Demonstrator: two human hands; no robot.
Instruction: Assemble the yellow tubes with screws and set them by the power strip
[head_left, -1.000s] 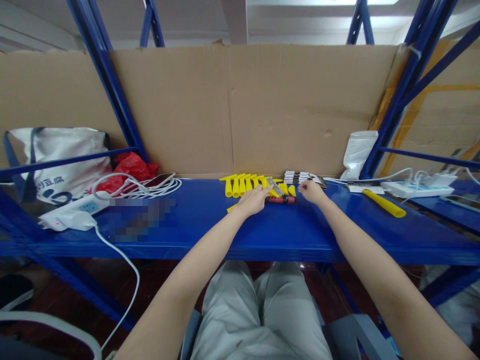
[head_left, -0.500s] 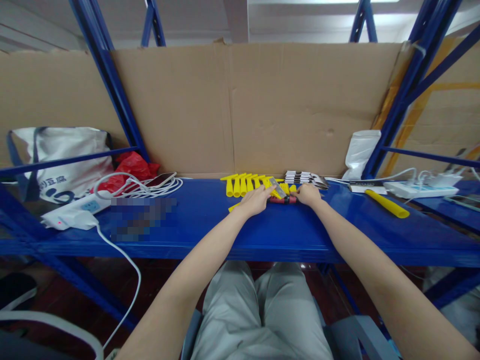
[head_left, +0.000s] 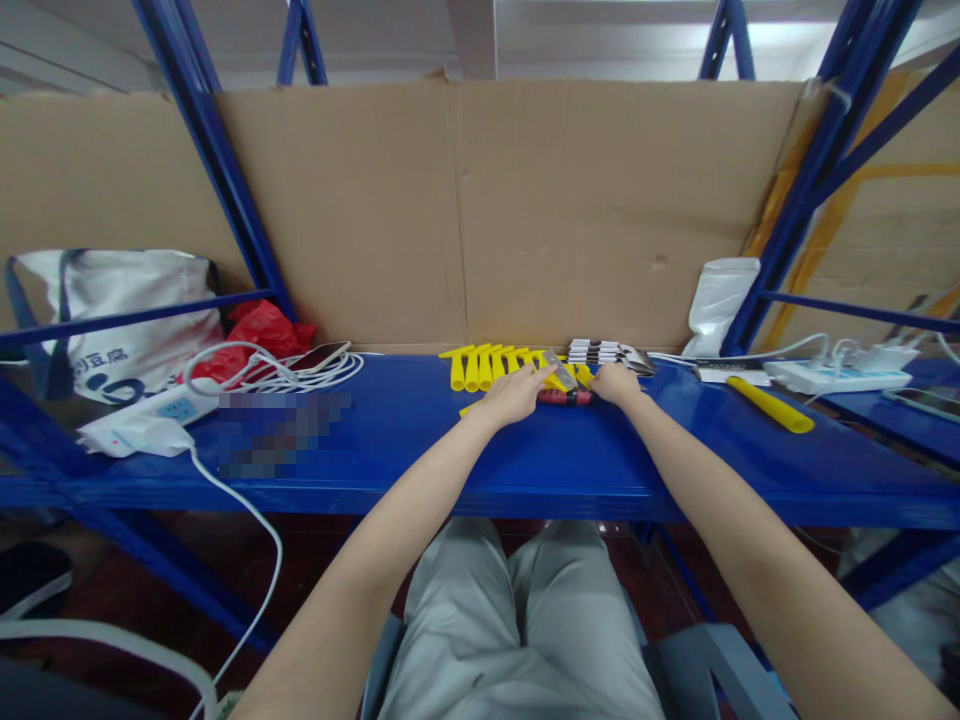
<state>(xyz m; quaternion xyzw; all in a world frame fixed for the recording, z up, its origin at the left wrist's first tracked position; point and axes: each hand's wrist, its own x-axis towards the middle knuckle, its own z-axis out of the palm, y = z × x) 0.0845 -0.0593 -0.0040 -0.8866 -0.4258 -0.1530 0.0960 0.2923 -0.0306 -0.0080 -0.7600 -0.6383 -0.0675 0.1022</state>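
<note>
My left hand (head_left: pixel 517 393) is closed around a yellow-handled scraper. Its flat grey blade (head_left: pixel 559 371) points to the right, and a yellow end shows below my wrist. My right hand (head_left: pixel 616 384) has its fingers pinched together at a small yellow piece (head_left: pixel 584 375) by the blade's tip. How firmly it grips that piece is hard to see. Just under the blade lies a red and black tool (head_left: pixel 565 397), partly covered by my hands. Behind my left hand stands a row of several yellow handles (head_left: pixel 472 370), side by side.
White-and-black packets (head_left: pixel 596 351) are stacked behind my right hand. A yellow tube (head_left: pixel 771 405) lies to the right, near a white power strip (head_left: pixel 836 377). Cables, another power strip (head_left: pixel 154 415) and a red bag (head_left: pixel 270 330) occupy the left. Cardboard (head_left: pixel 555 210) walls the back.
The grey blade has shifted slightly right and turned toward my right hand. A yellow piece now shows at my right fingertips. The whole view has moved a little.
</note>
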